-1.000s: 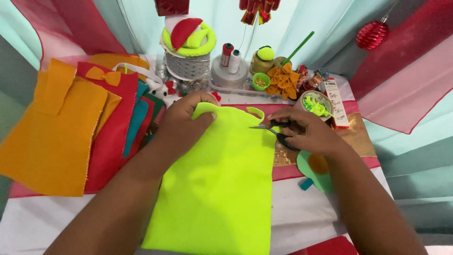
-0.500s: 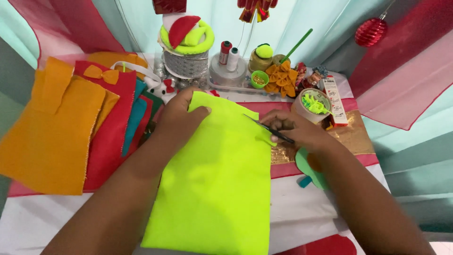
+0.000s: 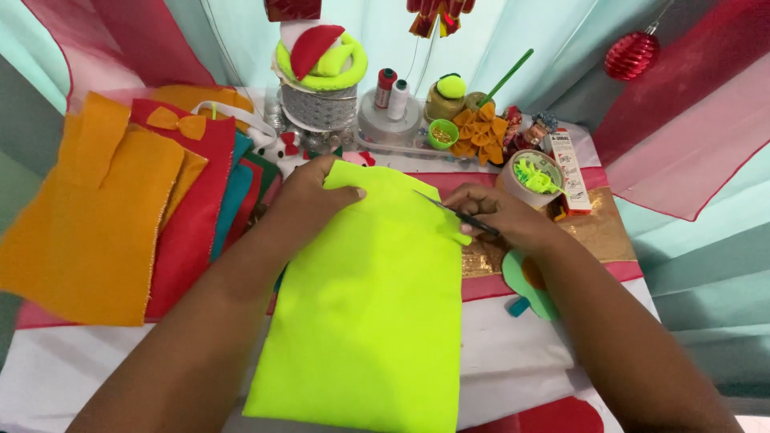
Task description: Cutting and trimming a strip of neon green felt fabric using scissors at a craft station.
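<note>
A long sheet of neon yellow-green felt (image 3: 377, 297) lies on the table in front of me. My left hand (image 3: 309, 192) pinches its top left corner, thumb on top. My right hand (image 3: 501, 220) grips small dark scissors (image 3: 453, 212), whose blades point up-left across the felt's upper right edge. A small tab of the felt (image 3: 461, 238) sticks out just below the blades.
Orange felt (image 3: 88, 216), red felt (image 3: 196, 216) and teal sheets lie stacked at left. At the back stand a silver tin (image 3: 319, 104), thread spools (image 3: 393, 88), orange bows (image 3: 477, 132), a tape roll (image 3: 525, 172) and a white box (image 3: 569, 172). A red bauble (image 3: 632, 52) hangs at right.
The loop handle at the felt's top is gone from view; the top edge now looks plain. My right hand has turned the scissors so the blades point up-left over the felt.
</note>
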